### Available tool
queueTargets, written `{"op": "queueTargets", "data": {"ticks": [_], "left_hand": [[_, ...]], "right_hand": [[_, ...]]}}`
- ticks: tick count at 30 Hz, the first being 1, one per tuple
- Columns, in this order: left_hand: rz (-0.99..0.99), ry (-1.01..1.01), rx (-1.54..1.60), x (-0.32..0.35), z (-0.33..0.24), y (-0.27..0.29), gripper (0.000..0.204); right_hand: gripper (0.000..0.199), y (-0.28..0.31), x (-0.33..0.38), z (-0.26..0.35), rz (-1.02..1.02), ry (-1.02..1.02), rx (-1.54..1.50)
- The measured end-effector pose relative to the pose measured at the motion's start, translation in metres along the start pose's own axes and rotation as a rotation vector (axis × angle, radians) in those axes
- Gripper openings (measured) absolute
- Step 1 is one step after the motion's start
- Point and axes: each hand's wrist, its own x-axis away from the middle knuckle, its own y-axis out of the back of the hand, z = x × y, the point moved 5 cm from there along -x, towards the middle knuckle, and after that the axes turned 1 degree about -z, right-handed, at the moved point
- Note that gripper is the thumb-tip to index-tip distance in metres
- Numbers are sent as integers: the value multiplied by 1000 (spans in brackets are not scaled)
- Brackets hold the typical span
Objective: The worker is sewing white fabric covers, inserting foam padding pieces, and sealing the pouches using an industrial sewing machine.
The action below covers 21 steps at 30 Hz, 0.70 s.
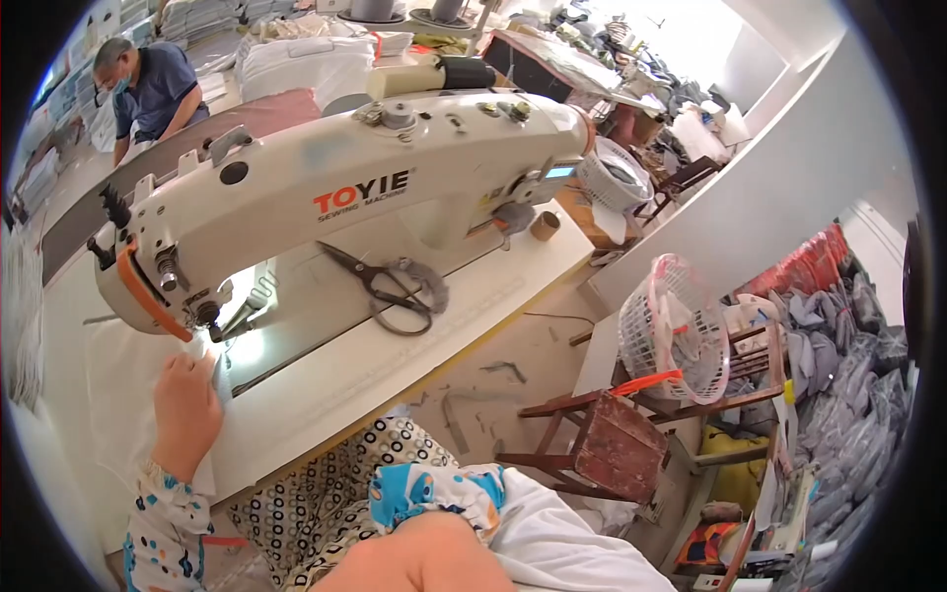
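My left hand (187, 407) is at the needle end of a white sewing machine (395, 163), fingers bunched on a white cloth (123, 380) that lies under the lit presser foot (210, 333). My right hand (424, 560) is raised close at the lower edge, below its blue-patterned cuff; its fingers are out of the picture, so what it holds is hidden. White fabric (567, 523) lies over my lap, beside a circle-patterned cloth (296, 513). Dark-bladed scissors (380, 286) rest on the machine bed, a grey scrap by one handle.
A brown thread cone (545, 226) stands at the table's right end. A wooden stool (621, 444) and a pink-rimmed basket (676, 335) are to the right, near heaped grey bagged goods (858, 424). Another person (153, 94) works at the far left.
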Motion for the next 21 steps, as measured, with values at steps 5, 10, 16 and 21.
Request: {"op": "queueTargets", "data": {"ticks": [5, 10, 16, 21], "left_hand": [[-1, 13, 41, -3, -3, 0, 39], [2, 10, 23, -4, -7, 2, 38], [8, 33, 15, 1, -2, 0, 43], [81, 20, -29, 10, -34, 15, 29]], "right_hand": [[17, -7, 6, -1, -60, -19, 11], [17, -10, 3, -5, -42, -64, -136], [18, -11, 3, -8, -34, -124, -305], [18, -11, 7, -3, -85, -122, -295]]}}
